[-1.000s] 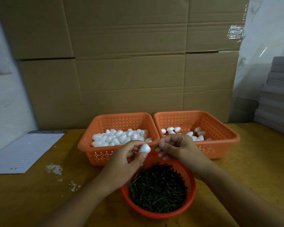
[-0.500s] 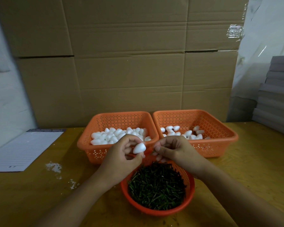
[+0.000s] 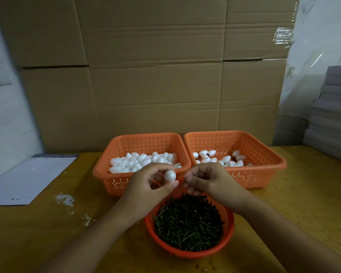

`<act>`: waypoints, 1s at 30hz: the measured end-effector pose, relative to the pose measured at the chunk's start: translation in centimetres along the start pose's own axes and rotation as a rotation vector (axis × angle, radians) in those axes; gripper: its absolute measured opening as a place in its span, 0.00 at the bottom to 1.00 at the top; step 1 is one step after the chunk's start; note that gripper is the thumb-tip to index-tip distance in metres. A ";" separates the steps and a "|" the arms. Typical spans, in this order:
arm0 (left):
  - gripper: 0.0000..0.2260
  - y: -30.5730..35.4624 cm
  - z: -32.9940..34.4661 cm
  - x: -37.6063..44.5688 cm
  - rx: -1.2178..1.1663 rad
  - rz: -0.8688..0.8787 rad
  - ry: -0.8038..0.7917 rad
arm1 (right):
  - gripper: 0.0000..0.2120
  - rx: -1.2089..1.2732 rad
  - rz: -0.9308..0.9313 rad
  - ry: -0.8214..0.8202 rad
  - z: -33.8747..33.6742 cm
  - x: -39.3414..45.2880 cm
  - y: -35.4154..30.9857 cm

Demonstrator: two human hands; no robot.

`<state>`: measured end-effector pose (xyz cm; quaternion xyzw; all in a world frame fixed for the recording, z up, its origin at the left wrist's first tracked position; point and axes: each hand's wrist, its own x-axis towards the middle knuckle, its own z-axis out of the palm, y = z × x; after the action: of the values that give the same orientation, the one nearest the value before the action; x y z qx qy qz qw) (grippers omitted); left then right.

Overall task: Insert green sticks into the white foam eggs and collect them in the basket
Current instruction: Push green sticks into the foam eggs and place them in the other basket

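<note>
foam egg, white and smooth [image 3: 169,175], pinched in my left hand [image 3: 146,189] between thumb and curled fingers, held just above the far rim of the round orange plastic basket [image 3: 229,229]. that round basket is my landmark, it sits nearest me on the yellow wooden table [image 3: 303,203] and is full of short dark green sticks [image 3: 187,225].

my right hand [image 3: 211,183] is just right of the egg, fingers curled and fingertips pinched together facing the egg. looks like something thin is between them but too small and dim, cannot tell if it is a stick. the two hands almost touch, both above the far edge of the round basket.

behind the round basket, to the left, a rectangular orange perforated plastic basket [image 3: 114,180] holds a heap of loose white foam eggs [image 3: 138,162]. behind the round basket, to the right, a second rectangular orange perforated basket [image 3: 264,174] touching the first one side by side, with fewer white eggs [image 3: 219,158] spread on its floor; whether they carry sticks i cannot see.

far left of the round basket a lined white paper sheet [image 3: 28,178] lies flat on the table. between sheet and round basket, white foam crumbs [image 3: 64,200]. behind both rectangular baskets a brown cardboard wall [image 3: 156,75]. far right behind, a grey stack of flat boards [image 3: 331,115].
</note>
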<state>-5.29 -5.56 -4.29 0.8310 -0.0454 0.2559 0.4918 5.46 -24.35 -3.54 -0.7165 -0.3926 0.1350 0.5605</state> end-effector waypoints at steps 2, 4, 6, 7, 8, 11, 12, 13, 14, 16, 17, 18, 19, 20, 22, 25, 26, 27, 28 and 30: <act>0.11 0.6 0.1 0.1 -0.133 -0.039 -0.028 | 0.05 0.009 0.004 -0.003 0.0 0.0 0.0; 0.14 1.3 0.2 0.2 -0.274 -0.105 -0.036 | 0.05 0.023 0.010 -0.002 0.0 0.0 -0.1; 0.14 1.8 0.3 0.3 -0.398 -0.188 -0.065 | 0.05 0.025 0.007 -0.003 0.0 0.0 -0.2; 0.13 2.0 0.3 0.3 -0.460 -0.226 -0.086 | 0.05 0.024 0.006 -0.003 0.1 0.0 -0.2; 0.13 2.2 0.3 0.2 -0.515 -0.259 -0.105 | 0.05 0.023 0.006 -0.003 0.1 -0.1 -0.2; 0.16 2.4 0.3 0.2 -0.609 -0.327 -0.134 | 0.05 0.017 0.012 0.000 0.1 -0.1 -0.4; 0.17 2.4 0.3 0.3 -0.621 -0.343 -0.137 | 0.05 0.014 0.013 0.000 0.1 -0.2 -0.4; 0.17 2.4 0.3 0.3 -0.629 -0.355 -0.138 | 0.05 0.012 0.013 0.000 0.1 -0.2 -0.5; 0.17 2.3 0.2 0.4 -0.636 -0.364 -0.138 | 0.05 0.012 0.014 0.001 0.1 -0.2 -0.5; 0.15 2.2 0.1 0.5 -0.650 -0.371 -0.134 | 0.05 0.013 0.017 0.002 0.1 -0.2 -0.7; 0.15 2.2 0.0 0.5 -0.653 -0.368 -0.130 | 0.05 0.016 0.017 0.004 0.1 -0.2 -0.7; 0.16 2.1 0.0 0.5 -0.650 -0.362 -0.127 | 0.05 0.022 0.016 0.009 0.1 -0.2 -0.7; 0.16 2.1 -0.1 0.6 -0.640 -0.353 -0.123 | 0.05 0.034 0.018 0.018 0.2 -0.2 -0.7; 0.17 2.1 -0.2 0.6 -0.622 -0.345 -0.118 | 0.05 0.053 0.023 0.030 0.2 -0.2 -0.7; 0.17 1.9 -0.4 0.7 -0.566 -0.324 -0.094 | 0.04 0.114 0.037 0.057 0.1 -0.2 -0.8; 0.16 1.8 -0.5 0.6 -0.477 -0.289 -0.029 | 0.03 0.239 0.060 0.075 0.1 -0.1 -0.9; 0.16 1.7 -0.5 0.6 -0.462 -0.288 -0.013 | 0.04 0.282 0.069 0.077 0.1 -0.1 -0.9; 0.16 1.6 -0.5 0.7 -0.458 -0.293 -0.001 | 0.04 0.325 0.079 0.082 0.1 -0.1 -1.0; 0.16 1.5 -0.5 0.7 -0.460 -0.300 0.007 | 0.05 0.364 0.088 0.091 0.2 0.0 -1.0; 0.14 1.3 -0.5 0.8 -0.471 -0.311 0.007 | 0.06 0.433 0.098 0.112 0.2 0.0 -1.1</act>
<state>-5.21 -5.65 -2.71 0.6901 0.0263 0.1627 0.7047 4.86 -24.09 -2.59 -0.6040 -0.2875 0.2033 0.7150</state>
